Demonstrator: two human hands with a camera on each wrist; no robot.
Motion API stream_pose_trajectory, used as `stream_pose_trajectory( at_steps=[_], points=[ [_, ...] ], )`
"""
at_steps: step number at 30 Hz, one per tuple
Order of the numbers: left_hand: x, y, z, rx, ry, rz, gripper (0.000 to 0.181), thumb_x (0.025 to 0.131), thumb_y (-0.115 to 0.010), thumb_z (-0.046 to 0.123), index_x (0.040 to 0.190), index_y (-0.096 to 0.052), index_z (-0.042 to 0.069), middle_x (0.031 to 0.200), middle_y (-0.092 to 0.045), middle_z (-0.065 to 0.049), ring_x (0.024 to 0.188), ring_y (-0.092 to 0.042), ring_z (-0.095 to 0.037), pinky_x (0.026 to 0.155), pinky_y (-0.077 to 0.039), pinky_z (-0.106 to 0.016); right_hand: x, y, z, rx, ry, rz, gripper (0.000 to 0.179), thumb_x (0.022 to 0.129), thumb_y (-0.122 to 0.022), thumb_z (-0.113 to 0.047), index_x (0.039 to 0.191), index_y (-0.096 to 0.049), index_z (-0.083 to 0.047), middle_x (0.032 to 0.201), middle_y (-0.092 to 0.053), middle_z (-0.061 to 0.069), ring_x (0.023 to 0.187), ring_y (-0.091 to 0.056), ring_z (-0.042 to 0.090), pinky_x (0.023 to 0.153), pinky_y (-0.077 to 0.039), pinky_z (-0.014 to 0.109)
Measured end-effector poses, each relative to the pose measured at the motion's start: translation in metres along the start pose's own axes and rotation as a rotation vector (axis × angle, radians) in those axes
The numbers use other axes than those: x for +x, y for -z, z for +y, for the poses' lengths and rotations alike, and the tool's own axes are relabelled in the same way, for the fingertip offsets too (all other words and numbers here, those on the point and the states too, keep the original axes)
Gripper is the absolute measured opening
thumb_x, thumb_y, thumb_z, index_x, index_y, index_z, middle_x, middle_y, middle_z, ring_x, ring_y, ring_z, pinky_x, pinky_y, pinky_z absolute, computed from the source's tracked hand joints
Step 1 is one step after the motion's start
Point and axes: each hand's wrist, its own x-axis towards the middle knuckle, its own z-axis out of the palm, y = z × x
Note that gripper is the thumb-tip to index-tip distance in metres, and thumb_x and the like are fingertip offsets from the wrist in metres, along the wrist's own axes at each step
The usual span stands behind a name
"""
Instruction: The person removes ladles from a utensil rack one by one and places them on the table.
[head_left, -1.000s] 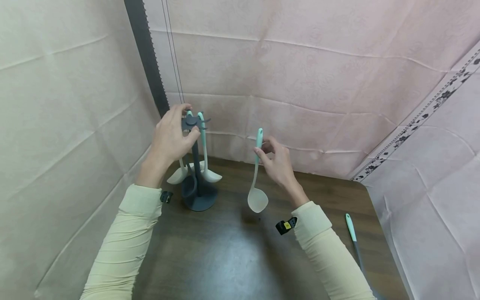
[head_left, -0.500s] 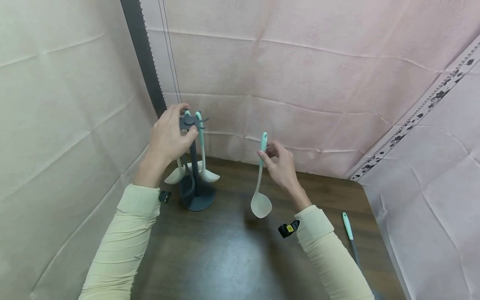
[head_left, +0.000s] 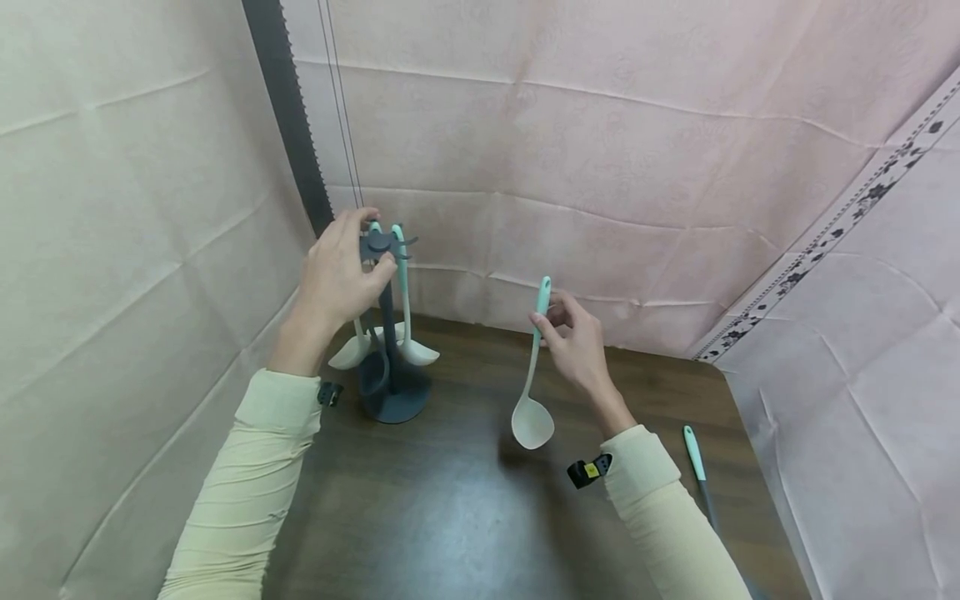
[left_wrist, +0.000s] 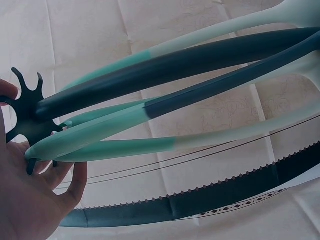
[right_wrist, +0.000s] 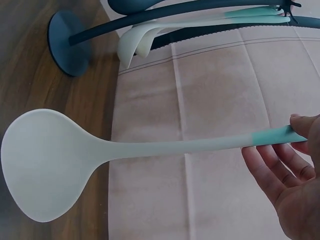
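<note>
My left hand (head_left: 337,271) grips the hooked top of a dark blue utensil stand (head_left: 377,243), with fingers and thumb on either side. In the left wrist view, several mint-handled utensils hang around the stand's pole (left_wrist: 150,72): pale ones and a dark one (left_wrist: 210,82). Their heads sit low, above the round base (head_left: 399,407). To the right of the stand, my right hand (head_left: 579,343) pinches a pale ladle (head_left: 532,423) by its mint handle. The ladle hangs nearly upright, bowl down. In the right wrist view, its wide bowl (right_wrist: 45,165) shows fully.
A dark utensil with a mint handle (head_left: 694,454) lies near the right edge of the brown wooden table (head_left: 450,517); my right sleeve hides its lower end. Pale cloth (head_left: 562,167) hangs behind the table and along both sides.
My right hand has carried the ladle to the right and a little toward me, away from the stand. The left hand stays on the stand's top.
</note>
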Motion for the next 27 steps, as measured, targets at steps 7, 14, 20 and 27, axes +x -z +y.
stream_pose_trajectory(
  at_steps=[7, 14, 20, 27],
  points=[
    [0.000, 0.001, 0.000, 0.001, 0.001, 0.002, 0.064, 0.097, -0.057, 0.038, 0.154, -0.047, 0.010, 0.146, -0.057, -0.016, 0.130, -0.055, -0.036, 0.106, -0.047, -0.063, -0.006, 0.008, 0.004, 0.010, -0.009, 0.015, 0.024, 0.100, -0.075, -0.020, 0.117, -0.068, -0.004, 0.088, -0.070, 0.014, 0.079, -0.071, 0.034, 0.062, -0.062, 0.030],
    [-0.001, 0.003, 0.000, 0.002, 0.004, 0.007, 0.064, 0.097, -0.057, 0.037, 0.154, -0.048, 0.011, 0.146, -0.057, -0.016, 0.130, -0.055, -0.036, 0.105, -0.047, -0.064, -0.011, 0.015, 0.003, -0.016, 0.006, 0.034, 0.024, 0.100, -0.075, -0.016, 0.118, -0.068, -0.002, 0.088, -0.070, 0.012, 0.078, -0.070, 0.027, 0.061, -0.062, 0.030],
    [-0.002, 0.003, 0.001, 0.006, 0.008, 0.001, 0.064, 0.097, -0.057, 0.038, 0.154, -0.047, 0.011, 0.146, -0.057, -0.016, 0.130, -0.055, -0.036, 0.105, -0.047, -0.064, -0.016, 0.023, 0.008, 0.006, -0.010, 0.049, 0.024, 0.100, -0.075, -0.017, 0.120, -0.069, -0.005, 0.089, -0.069, 0.013, 0.080, -0.070, 0.031, 0.061, -0.061, 0.029],
    [-0.003, 0.001, 0.002, 0.009, -0.001, 0.004, 0.064, 0.096, -0.058, 0.038, 0.154, -0.048, 0.011, 0.145, -0.057, -0.016, 0.130, -0.055, -0.035, 0.105, -0.046, -0.063, -0.024, 0.035, 0.014, 0.002, -0.040, 0.069, 0.024, 0.100, -0.074, -0.016, 0.119, -0.068, -0.002, 0.092, -0.070, 0.014, 0.082, -0.071, 0.028, 0.064, -0.062, 0.029]
  ],
)
